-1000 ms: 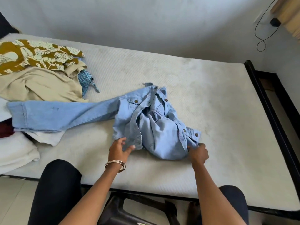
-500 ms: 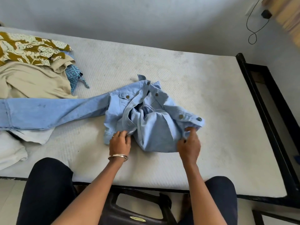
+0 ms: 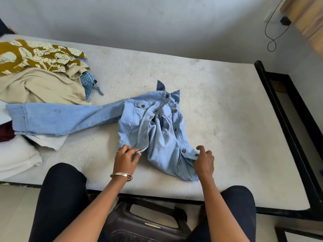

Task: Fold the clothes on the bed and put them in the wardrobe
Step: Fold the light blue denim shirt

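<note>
1. A dark plastic stool [image 3: 139, 222] stood at 6 o'clock, between the person's knees.
2. The left hand [image 3: 126, 159] pinched the bottom front hem of the light-blue denim jacket [image 3: 157, 131]; a bangle [image 3: 121, 176] circled that wrist.
3. The right hand [image 3: 204, 160] gripped the jacket's buttoned edge at 4 o'clock of the bundle, forefinger raised.
4. The jacket lay crumpled mid-mattress [image 3: 218, 105], one sleeve stretched toward 9 o'clock.
5. At 10 o'clock, a beige garment [image 3: 43, 88] lay under a mustard print cloth [image 3: 35, 55].
</note>
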Available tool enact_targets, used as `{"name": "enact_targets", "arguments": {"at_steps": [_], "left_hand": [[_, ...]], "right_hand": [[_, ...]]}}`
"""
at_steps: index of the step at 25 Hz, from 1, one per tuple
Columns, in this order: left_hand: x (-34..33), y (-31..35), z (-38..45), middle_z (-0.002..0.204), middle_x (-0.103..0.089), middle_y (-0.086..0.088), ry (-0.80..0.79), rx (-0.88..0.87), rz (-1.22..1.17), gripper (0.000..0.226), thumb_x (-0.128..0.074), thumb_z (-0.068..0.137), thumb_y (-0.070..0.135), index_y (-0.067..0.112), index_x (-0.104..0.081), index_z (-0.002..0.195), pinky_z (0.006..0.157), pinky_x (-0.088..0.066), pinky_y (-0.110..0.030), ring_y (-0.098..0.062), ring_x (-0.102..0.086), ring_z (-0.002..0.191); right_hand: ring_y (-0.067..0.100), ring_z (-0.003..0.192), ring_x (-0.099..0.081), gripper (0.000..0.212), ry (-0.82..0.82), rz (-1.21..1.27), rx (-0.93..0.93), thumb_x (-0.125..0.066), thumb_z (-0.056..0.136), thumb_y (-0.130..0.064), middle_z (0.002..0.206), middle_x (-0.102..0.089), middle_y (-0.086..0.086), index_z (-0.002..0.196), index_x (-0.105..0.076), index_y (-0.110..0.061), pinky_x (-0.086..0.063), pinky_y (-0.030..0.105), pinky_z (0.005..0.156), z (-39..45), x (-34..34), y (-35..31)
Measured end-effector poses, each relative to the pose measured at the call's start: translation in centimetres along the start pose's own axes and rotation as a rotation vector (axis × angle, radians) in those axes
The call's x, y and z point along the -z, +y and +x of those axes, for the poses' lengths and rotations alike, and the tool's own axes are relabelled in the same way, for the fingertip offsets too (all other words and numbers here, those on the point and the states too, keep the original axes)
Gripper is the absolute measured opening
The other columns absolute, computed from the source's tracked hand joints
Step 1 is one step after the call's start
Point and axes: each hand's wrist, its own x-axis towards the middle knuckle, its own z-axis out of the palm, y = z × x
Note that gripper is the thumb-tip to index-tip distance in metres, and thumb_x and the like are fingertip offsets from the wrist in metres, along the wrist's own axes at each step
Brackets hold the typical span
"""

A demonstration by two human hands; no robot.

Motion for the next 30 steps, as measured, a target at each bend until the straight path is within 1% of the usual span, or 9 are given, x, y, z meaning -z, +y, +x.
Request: {"name": "enact_targets", "arguments": {"at_steps": [4,7,13,17,20,22,24,27,30], "left_hand": [[0.4,3.5,0.9,0.055,-0.056,-0.006,0.076,0.093,-0.08,0.037,-0.056,0.079,0.037,0.005,-0.062,0.062,0.053,-0.039,-0.027,-0.025,-0.051,0.051],[0.4,6.0,1.7,0.049,-0.048,-0.002,0.123,0.245,-0.232,0.025,-0.067,0.079,0.021,0.002,-0.064,0.064,0.054,-0.032,-0.024,-0.02,-0.043,0.048],[0.7,9.6,1.9,0.05,-0.06,0.003,-0.001,0.357,-0.459,0.006,-0.076,0.079,0.016,0.011,-0.073,0.077,0.06,-0.056,-0.031,-0.024,-0.064,0.051],[0.7,8.9,0.7,0.055,-0.065,0.0,-0.094,0.485,-0.595,0.009,-0.075,0.08,0.013,0.021,-0.074,0.074,0.069,-0.059,-0.047,-0.02,-0.063,0.053],[1.4,9.1,0.2,0.057,-0.067,-0.003,-0.049,0.48,-0.563,0.008,-0.076,0.08,0.016,0.018,-0.074,0.072,0.068,-0.059,-0.045,-0.017,-0.062,0.052],[1.8,9.2,0.0,0.055,-0.067,-0.001,0.002,0.45,-0.515,0.017,-0.076,0.08,0.019,0.025,-0.071,0.065,0.067,-0.059,-0.041,-0.02,-0.064,0.053],[1.8,9.2,0.1,0.059,-0.069,-0.001,-0.024,0.403,-0.487,0.012,-0.077,0.079,0.02,0.023,-0.074,0.068,0.069,-0.058,-0.038,-0.022,-0.067,0.058],[1.9,9.7,-0.2,0.074,-0.074,-0.007,-0.104,0.3,-0.4,0.012,-0.076,0.08,0.015,0.008,-0.078,0.09,0.07,-0.055,-0.028,-0.015,-0.064,0.063],[2.3,10.5,-0.2,0.079,-0.074,-0.011,-0.09,0.217,-0.304,0.014,-0.073,0.081,0.01,0.005,-0.077,0.094,0.069,-0.049,-0.023,-0.016,-0.065,0.068]], "right_hand": [[0.031,0.094,-0.054,0.021,-0.02,0.121,-0.059,-0.065,0.091,-0.019,0.108,-0.056,0.014,0.11,-0.071,-0.016,-0.039,0.03,0.068,-0.3,-0.2,0.6],[0.023,0.075,-0.057,0.024,-0.123,0.304,0.029,-0.079,0.081,-0.029,0.09,-0.066,0.01,0.093,-0.065,-0.013,-0.038,0.029,0.057,-0.8,0.7,-1.1],[0.027,0.064,-0.064,0.028,-0.469,1.101,0.126,-0.08,0.076,0.002,0.071,-0.063,0.012,0.096,-0.059,0.003,-0.06,0.042,0.064,-3.1,5.1,-6.7],[0.024,0.057,-0.065,0.009,-0.494,0.964,0.112,-0.069,0.088,-0.001,0.075,-0.067,0.018,0.091,-0.062,0.004,-0.06,0.035,0.061,-5.4,3.5,-8.7],[0.031,0.057,-0.063,0.008,0.086,0.387,0.299,-0.068,0.076,0.007,0.069,-0.066,0.016,0.077,-0.064,0.001,-0.051,0.034,0.051,-6.7,1.3,-8.9],[0.035,0.051,-0.059,0.019,0.157,0.109,0.338,-0.07,0.062,0.015,0.063,-0.06,0.017,0.071,-0.061,0.001,-0.04,0.032,0.039,-7.3,1.0,-9.0],[0.038,0.062,-0.063,0.013,0.234,0.042,0.374,-0.065,0.069,0.012,0.069,-0.063,0.018,0.075,-0.062,0.001,-0.038,0.034,0.046,-7.5,0.8,-9.3],[0.026,0.072,-0.068,0.01,-0.055,0.501,0.214,-0.063,0.083,-0.002,0.074,-0.071,0.008,0.078,-0.07,-0.008,-0.054,0.033,0.066,-7.4,1.2,-9.7],[0.017,0.06,-0.069,0.007,-0.111,0.896,0.054,-0.071,0.085,-0.003,0.066,-0.072,0.008,0.079,-0.073,-0.004,-0.061,0.031,0.066,-8.0,2.3,-10.1]]}}
